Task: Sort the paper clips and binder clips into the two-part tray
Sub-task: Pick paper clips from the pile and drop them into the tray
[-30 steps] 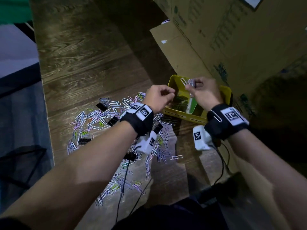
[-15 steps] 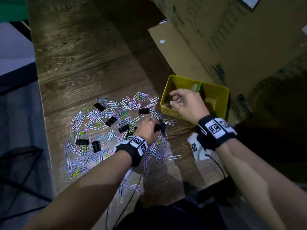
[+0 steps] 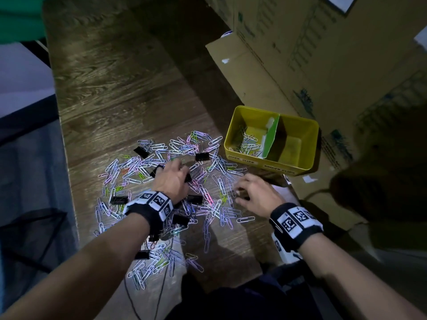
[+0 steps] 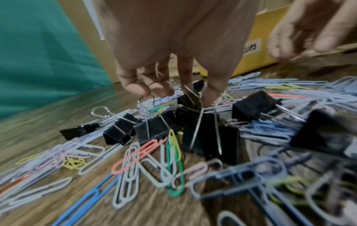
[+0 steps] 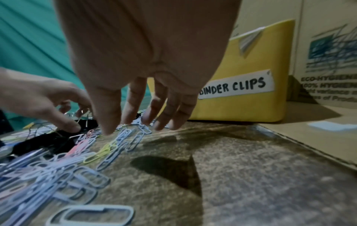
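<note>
A yellow tray [image 3: 270, 163] split by a green divider [image 3: 271, 137] stands at the right of the wooden table. Its left part holds paper clips [image 3: 248, 145]; its right part looks bare. The wall by my right hand is labelled "BINDER CLIPS" [image 5: 235, 86]. Coloured paper clips [image 3: 159, 155] and black binder clips [image 3: 202, 156] lie heaped in front of it. My left hand [image 3: 175, 172] is down in the heap and pinches the wire handles of binder clips [image 4: 208, 137]. My right hand [image 3: 238, 192] reaches down with straight fingers [image 5: 142, 120] touching loose paper clips [image 5: 135, 137].
Large cardboard boxes [image 3: 300, 54] rise behind and to the right of the tray, with a flap [image 3: 242, 72] lying on the table. The table's left edge [image 3: 67, 172] drops off to a dark floor. Cables [image 3: 161, 285] trail at the near edge.
My right hand has come out of the tray's left part and dropped to the clips in front of it. My left hand has slid further left into the heap and gathered binder clip handles.
</note>
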